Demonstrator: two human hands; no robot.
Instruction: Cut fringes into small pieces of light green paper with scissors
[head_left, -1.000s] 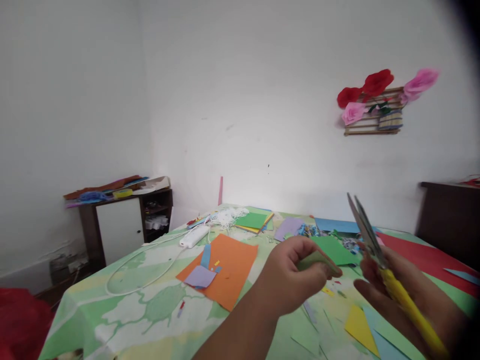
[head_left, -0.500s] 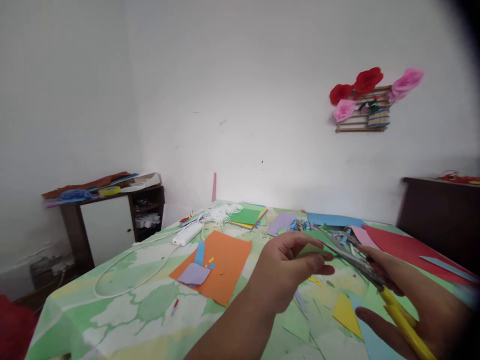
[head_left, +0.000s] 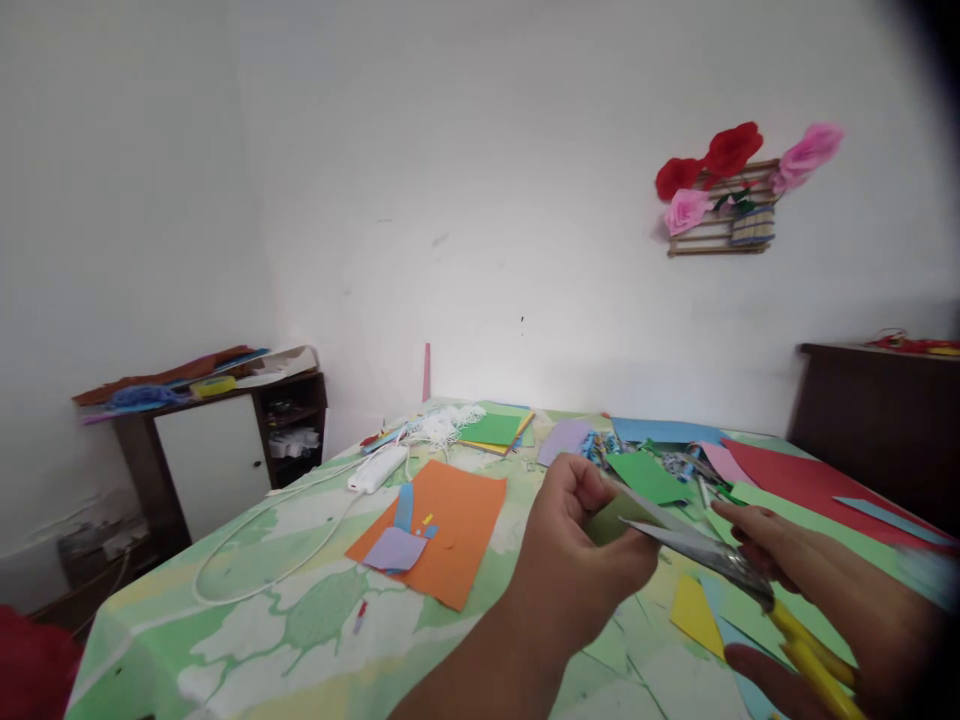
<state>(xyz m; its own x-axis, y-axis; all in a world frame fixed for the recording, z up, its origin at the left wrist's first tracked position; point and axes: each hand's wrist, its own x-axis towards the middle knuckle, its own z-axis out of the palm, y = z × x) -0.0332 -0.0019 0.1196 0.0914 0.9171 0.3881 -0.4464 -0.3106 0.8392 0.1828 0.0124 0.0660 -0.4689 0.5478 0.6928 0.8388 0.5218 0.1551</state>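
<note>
Between the thumb and fingers of my left hand is a small folded piece of green paper, partly hidden by the fingers. My right hand grips scissors with yellow handles and metal blades. The blades are parted, and their tips reach to the green paper beside my left thumb. Under the hands lie a yellow paper piece and light green and blue sheets.
An orange sheet with a purple scrap lies left of my hands. Further back are a white power strip with its cable and a stack of coloured paper. A red sheet lies to the right.
The scissor blades have spread apart and now reach around the green paper. My left fingers have curled in and the paper has turned.
</note>
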